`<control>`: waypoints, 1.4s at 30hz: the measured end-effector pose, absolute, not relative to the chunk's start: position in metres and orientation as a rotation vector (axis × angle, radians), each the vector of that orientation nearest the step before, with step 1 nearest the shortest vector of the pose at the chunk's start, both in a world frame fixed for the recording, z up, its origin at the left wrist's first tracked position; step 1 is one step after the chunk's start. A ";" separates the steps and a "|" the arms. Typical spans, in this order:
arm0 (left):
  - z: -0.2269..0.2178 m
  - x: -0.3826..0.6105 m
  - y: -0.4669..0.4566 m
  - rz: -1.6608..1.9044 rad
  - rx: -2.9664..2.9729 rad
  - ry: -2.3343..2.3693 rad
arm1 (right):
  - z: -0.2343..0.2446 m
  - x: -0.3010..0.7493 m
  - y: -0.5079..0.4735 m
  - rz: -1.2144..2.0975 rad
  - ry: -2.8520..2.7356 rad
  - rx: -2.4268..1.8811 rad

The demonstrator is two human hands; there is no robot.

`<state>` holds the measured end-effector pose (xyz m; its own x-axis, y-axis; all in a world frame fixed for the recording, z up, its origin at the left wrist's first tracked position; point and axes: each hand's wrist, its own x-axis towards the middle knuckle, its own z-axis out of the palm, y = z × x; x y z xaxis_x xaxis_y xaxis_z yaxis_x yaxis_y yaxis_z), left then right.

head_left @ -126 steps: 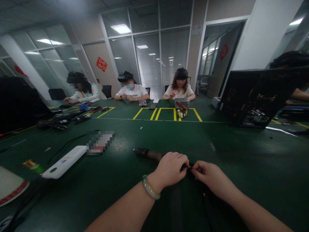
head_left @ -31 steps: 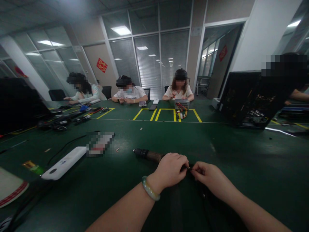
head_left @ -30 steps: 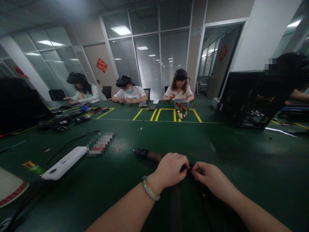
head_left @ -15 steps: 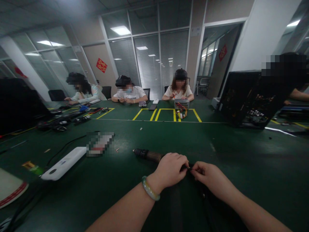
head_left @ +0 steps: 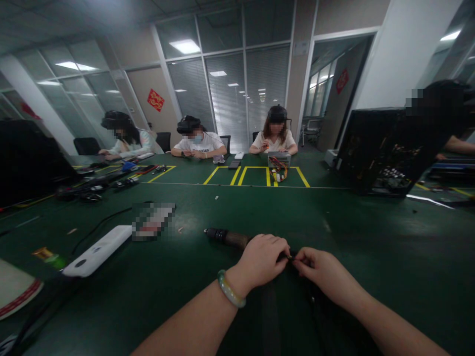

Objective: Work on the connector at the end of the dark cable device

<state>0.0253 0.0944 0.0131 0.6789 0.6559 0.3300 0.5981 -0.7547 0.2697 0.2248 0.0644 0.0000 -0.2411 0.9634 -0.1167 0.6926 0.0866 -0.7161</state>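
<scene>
On the green table in front of me lies a drill-like tool [head_left: 235, 240] with a brownish body and a dark chuck pointing left. My left hand [head_left: 261, 257], with a jade-coloured bangle [head_left: 230, 289] on its wrist, is closed over the tool's rear part, thumb and fingers curled down. Close against it, the fingertips of my right hand [head_left: 314, 264] pinch something dark and small at the tool's rear end. A tiny brass-coloured glint shows between the two hands; the part itself is largely hidden by fingers.
To the left are a white power strip [head_left: 100, 250], a blurred-out flat object [head_left: 158, 221], a green-and-gold item [head_left: 50, 258] and a pale container [head_left: 17, 289]. A dark computer case [head_left: 378, 151] stands at right. Several people sit across, one behind a power supply [head_left: 279, 159] with coloured wires.
</scene>
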 end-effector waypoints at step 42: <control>0.014 0.025 0.093 0.610 2.749 1.043 | 0.002 0.226 0.063 0.964 -1.982 -1.602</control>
